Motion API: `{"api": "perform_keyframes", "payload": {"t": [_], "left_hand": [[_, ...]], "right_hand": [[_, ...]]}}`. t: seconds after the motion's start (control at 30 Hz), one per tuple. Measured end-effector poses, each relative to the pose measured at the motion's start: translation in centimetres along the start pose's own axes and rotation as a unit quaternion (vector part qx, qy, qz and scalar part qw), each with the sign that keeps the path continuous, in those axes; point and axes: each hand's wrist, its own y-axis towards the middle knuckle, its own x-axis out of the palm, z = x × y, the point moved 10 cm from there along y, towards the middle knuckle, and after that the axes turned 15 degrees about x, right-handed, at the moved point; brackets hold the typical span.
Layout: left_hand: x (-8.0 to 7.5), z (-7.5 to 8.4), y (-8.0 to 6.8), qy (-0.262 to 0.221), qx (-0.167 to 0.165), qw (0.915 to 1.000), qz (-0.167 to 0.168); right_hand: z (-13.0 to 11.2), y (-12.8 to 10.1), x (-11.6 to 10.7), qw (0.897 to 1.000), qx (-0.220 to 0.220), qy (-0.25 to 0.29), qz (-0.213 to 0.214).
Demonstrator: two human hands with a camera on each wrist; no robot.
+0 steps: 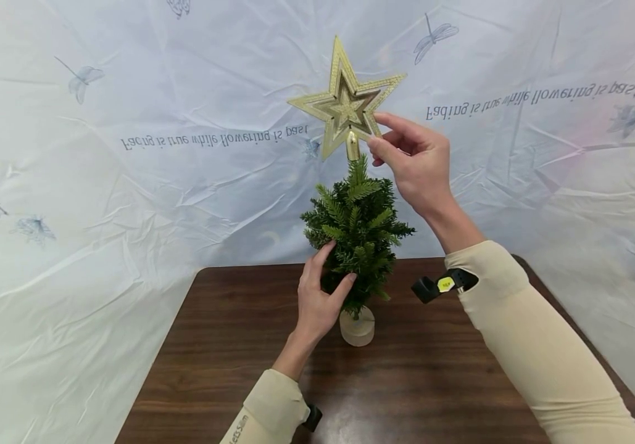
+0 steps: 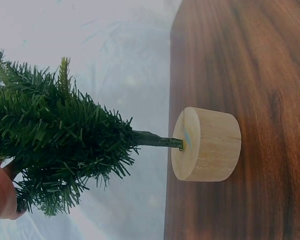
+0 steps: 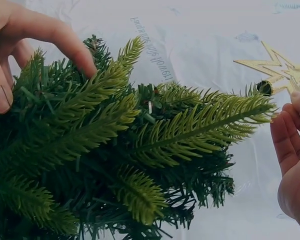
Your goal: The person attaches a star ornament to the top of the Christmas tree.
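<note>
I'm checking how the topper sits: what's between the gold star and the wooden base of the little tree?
In the head view, the green tree fills the stretch between gold star and wooden base; the star's gold socket meets the treetop.

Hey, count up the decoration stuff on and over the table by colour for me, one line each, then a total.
Gold: 1, the star topper, pinched by the right hand.
Green: 1, the miniature Christmas tree, gripped by the left hand.
Pale wood: 1, the round wooden base under the tree, on the dark wooden table.
Total: 3
</note>
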Motion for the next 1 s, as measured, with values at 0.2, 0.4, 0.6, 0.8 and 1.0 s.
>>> {"api": "perform_keyframes", "payload": {"t": [0.2, 0.4, 0.6, 0.8, 1.0], "left_hand": [[0.0, -0.1, -0.1, 0.001, 0.001, 1.0, 0.0], [0.1, -0.2, -0.1, -0.001, 0.001, 1.0, -0.001], [0.0, -0.3, 0.0, 0.002, 0.001, 1.0, -0.001], [0.1, -0.5, 0.0, 0.0, 0.001, 1.0, -0.002], [0.1, -0.5, -0.1, 0.0, 0.001, 1.0, -0.002]], "right_hand": [[1.3, -0.1, -0.1, 1.0, 0.01, 0.012, -0.018], [3.3, 0.5, -0.7, 0.998, 0.024, 0.038, -0.035], [4.7, 1.2, -1.2, 0.998, 0.033, 0.037, -0.04], [4.7, 1.2, -1.2, 0.998, 0.038, 0.022, -0.043], [3.7, 0.6, -0.8, 0.998, 0.034, 0.011, -0.049]]}}
